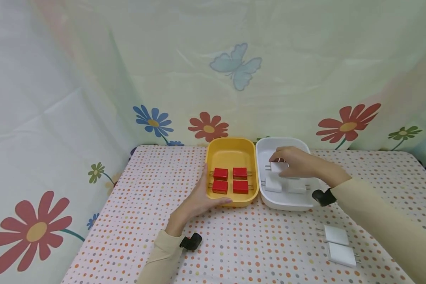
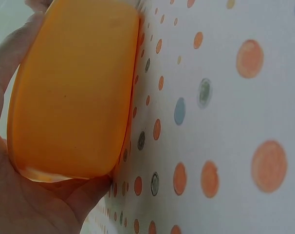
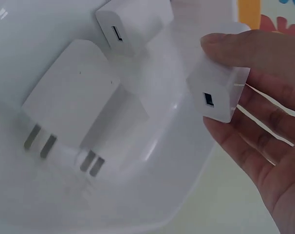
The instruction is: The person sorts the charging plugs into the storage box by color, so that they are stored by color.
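My left hand [image 1: 197, 197] holds the near left corner of a yellow tray [image 1: 230, 148], thumb along the front and fingers up the left side. The left wrist view shows the tray's outer wall [image 2: 74, 92] within that grip. Several red plug chargers [image 1: 240, 187] lie in the tray in two rows. Inside the white tray [image 1: 268, 146], my right hand [image 1: 296, 161] pinches a white USB plug charger [image 3: 218, 87] between thumb and fingers, its port showing. Two more white chargers, one on the left [image 1: 272, 184] and one on the right [image 1: 296, 186], lie nearer the front.
Both trays stand side by side at the back of a table with a dotted cloth [image 1: 241, 244]. Two white chargers [image 1: 342, 254] lie together on the cloth at the front right. Behind rises a curtain [image 1: 280, 98] printed with flowers and a butterfly.
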A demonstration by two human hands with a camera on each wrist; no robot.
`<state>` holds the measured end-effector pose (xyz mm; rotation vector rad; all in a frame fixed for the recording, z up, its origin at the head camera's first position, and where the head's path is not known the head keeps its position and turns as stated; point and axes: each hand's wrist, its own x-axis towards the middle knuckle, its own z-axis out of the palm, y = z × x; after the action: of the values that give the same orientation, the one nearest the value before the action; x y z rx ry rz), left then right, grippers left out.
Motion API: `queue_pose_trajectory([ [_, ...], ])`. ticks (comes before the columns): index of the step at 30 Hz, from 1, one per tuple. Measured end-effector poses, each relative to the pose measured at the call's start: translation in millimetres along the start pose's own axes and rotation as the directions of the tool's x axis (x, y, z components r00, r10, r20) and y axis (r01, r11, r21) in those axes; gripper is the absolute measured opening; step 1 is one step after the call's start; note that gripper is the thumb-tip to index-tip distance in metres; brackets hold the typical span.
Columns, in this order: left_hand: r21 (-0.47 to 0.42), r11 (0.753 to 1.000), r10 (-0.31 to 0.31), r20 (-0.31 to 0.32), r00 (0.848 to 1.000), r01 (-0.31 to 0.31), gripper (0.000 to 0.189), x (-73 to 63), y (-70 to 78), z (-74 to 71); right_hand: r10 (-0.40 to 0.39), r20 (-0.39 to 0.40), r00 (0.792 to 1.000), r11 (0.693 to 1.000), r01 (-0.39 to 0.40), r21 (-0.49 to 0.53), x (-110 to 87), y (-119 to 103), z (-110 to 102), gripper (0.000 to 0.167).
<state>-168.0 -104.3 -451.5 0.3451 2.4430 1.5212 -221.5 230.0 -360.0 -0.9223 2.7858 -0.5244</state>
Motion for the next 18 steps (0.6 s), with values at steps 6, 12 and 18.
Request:
queue_pose_trajectory([
  [6, -0.035, 0.999, 0.026, 0.006, 1.000, -0.025, 0.134, 2.2, -2.6, 0.7, 0.061, 0.043, 0.997, 0.998, -0.062, 0.008, 19.3, 7, 14, 0.039],
  [12, -0.035, 0.999, 0.017, 0.006, 1.000, -0.016, 0.136, 2.0, -2.7, 0.8, 0.084, 0.060, 0.995, 0.995, -0.087, 0.045, 29.1, 10, 24, 0.038],
  [18, -0.020, 1.000, -0.003, 0.000, 1.000, 0.003, 0.135, 0.2, -1.9, 1.0, 0.105, 0.078, 0.991, 0.992, -0.110, 0.063, 33.1, 12, 33, 0.037],
])
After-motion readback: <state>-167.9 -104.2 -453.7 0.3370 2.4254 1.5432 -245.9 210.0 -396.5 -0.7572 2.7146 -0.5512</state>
